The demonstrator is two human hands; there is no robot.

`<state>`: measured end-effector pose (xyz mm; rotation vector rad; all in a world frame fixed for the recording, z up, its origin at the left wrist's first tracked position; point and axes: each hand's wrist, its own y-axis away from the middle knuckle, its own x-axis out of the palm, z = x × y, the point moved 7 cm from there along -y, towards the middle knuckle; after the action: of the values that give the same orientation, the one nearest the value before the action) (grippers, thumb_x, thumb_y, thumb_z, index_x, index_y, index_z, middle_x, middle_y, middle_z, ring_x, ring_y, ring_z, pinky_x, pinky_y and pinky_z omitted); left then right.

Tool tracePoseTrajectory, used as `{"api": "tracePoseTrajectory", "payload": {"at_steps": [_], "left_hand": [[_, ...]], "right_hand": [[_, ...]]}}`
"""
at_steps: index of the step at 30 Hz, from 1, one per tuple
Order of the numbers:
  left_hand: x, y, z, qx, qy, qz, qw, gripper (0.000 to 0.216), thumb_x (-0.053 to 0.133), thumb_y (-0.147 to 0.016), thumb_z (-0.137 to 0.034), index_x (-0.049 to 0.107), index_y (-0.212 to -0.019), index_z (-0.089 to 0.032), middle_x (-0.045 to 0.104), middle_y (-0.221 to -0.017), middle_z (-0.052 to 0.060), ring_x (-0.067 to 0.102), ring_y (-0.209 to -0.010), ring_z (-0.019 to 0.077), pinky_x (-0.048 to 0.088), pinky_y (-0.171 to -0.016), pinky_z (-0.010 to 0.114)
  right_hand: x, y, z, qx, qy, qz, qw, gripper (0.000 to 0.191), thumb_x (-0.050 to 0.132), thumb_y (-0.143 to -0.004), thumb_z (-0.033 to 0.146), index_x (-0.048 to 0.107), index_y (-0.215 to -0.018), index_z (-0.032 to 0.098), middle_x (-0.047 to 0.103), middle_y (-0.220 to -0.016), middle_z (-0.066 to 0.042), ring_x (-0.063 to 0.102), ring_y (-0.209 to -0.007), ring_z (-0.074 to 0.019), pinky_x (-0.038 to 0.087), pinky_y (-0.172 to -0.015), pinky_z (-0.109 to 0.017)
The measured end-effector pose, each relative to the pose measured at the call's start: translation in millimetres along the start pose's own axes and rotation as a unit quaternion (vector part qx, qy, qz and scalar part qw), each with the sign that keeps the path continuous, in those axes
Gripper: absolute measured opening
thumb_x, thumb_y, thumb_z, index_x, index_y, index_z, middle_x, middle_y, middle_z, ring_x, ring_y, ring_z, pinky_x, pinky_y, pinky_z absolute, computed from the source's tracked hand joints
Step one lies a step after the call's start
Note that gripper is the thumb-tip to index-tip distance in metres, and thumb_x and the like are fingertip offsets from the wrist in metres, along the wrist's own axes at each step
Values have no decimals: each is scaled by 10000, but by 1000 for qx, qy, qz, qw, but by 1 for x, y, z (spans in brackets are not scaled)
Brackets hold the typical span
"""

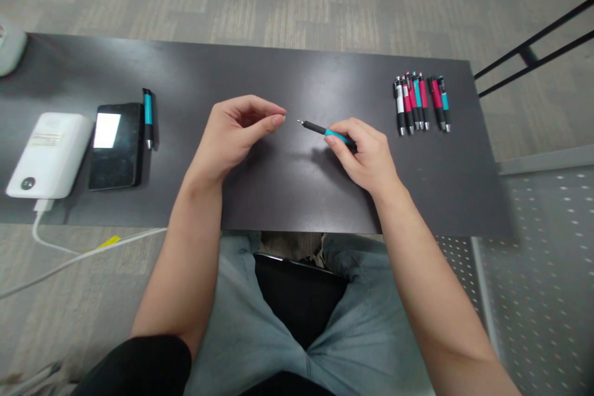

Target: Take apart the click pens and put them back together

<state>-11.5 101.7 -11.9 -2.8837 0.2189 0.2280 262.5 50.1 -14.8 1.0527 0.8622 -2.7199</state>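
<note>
Head view: right hand (364,151) pinches the pen (319,129), pointed toward the left hand (236,127), whose fingertips nearly meet, contents unclear; a loose pinch could let the pen slip.

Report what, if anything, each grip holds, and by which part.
Right grip: a blue-and-black pen, by its blue barrel. Left grip: whether it holds something tiny cannot be told.

The desk (297,68) is passable far-centre, pens (409,103) blocking right.
</note>
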Motion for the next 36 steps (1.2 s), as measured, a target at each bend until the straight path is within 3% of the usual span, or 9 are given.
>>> {"api": "tracePoseTrajectory", "payload": {"at_steps": [4,8,13,18,24,29,33,36], "left_hand": [[20,1,-11,-17,81,16,996,661,1181,-751,-821,932,-929,-235,926,-996,81,837,-844,211,715,-848,358],[26,1,-12,-32,99,15,994,713,1214,-660,-834,921,-907,-231,932,-988,81,866,-888,233,746,-907,382],[27,2,-14,-17,83,11,996,722,1191,-689,-858,905,-906,-231,934,-993,81,896,-941,257,755,-944,407],[31,2,-9,-16,50,20,998,727,1150,-723,-893,905,-893,-230,925,-968,79,872,-906,247,722,-879,387],[29,4,-12,7,0,14,1000,568,1135,-838,-753,946,-931,-226,936,-988,85,857,-900,248,679,-836,375],[26,5,-16,25,-25,20,999,414,1122,-888,-607,967,-953,-229,943,-998,83,856,-915,249,670,-837,373],[27,6,-15,21,-18,29,999,381,1125,-886,-571,968,-959,-232,948,-1010,84,867,-932,255,697,-888,389],[27,6,-14,21,-12,35,999,345,1129,-887,-537,975,-965,-238,954,-1010,83,875,-936,256,706,-911,393]], "right_hand": [[0,0,-1,4,7,4,1000,571,555,-1285,752,857,-1180,280,859,-1051,-96,758,-921,-280,583,-898,-433],[-1,1,-1,-4,6,-2,1000,526,588,-1287,718,861,-1191,280,861,-1057,-91,765,-922,-276,578,-895,-428],[-1,1,2,-21,8,-5,1000,504,603,-1294,694,872,-1192,280,867,-1041,-83,769,-904,-269,583,-880,-425],[-1,1,4,-32,-3,-14,999,462,638,-1293,658,891,-1194,284,877,-1049,-83,785,-918,-273,607,-896,-428],[0,2,2,-9,-1,-3,1000,463,608,-1298,636,904,-1241,284,875,-1053,-98,787,-929,-282,640,-908,-438],[0,4,1,14,-14,1,1000,398,754,-1219,653,835,-1310,274,847,-1007,-60,730,-810,-246,638,-831,-412],[1,2,3,-9,-24,3,1000,448,622,-1287,646,848,-1146,286,859,-1024,-72,788,-897,-260,657,-915,-417],[3,2,-2,13,-21,12,1000,481,587,-1293,692,855,-1183,308,850,-1012,-77,789,-900,-272,644,-879,-422]]}}
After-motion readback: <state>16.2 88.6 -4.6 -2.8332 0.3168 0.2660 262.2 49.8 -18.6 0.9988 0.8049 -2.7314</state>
